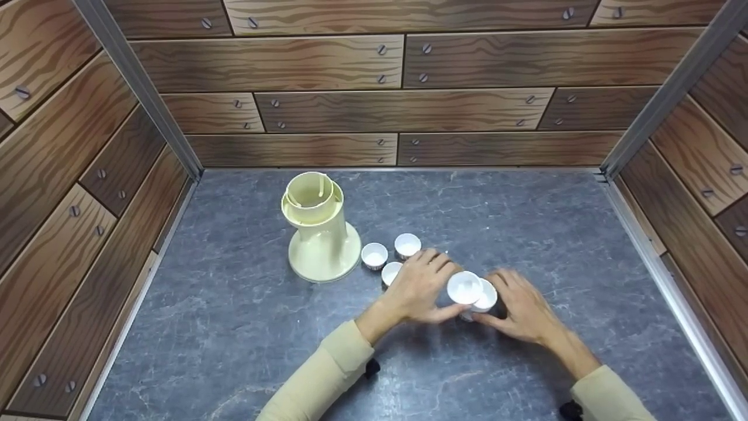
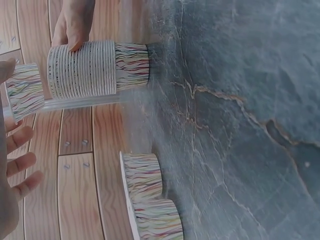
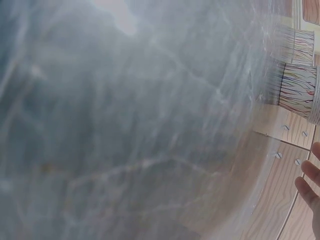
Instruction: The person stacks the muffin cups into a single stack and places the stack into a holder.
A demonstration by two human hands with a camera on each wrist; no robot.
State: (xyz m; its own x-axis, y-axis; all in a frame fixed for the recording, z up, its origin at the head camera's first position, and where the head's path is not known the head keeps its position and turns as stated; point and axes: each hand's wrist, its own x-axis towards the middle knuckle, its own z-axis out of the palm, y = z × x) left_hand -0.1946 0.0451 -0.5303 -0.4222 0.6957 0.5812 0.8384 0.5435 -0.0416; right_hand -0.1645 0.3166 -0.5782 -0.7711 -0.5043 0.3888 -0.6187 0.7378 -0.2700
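One stack of paper cups (image 1: pixel 482 297) near the desk's (image 1: pixel 526 234) middle, touched by the right hand (image 1: pixel 520 310), fingers relaxed, one single cup (image 1: pixel 464 287) pinched by left hand (image 1: pixel 423 286) fingers beside the stack, three loose cups (image 1: pixel 407 244) further left, one cream dispenser (image 1: pixel 320 231) far left.

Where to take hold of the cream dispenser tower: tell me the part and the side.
Grip the dispenser round its narrow column, between the wide round base and the flared top. It stands upright, so come in level from its left, where the table is bare. The loose cups and the left hand crowd its right side. The flare above should keep a grip from slipping upward.
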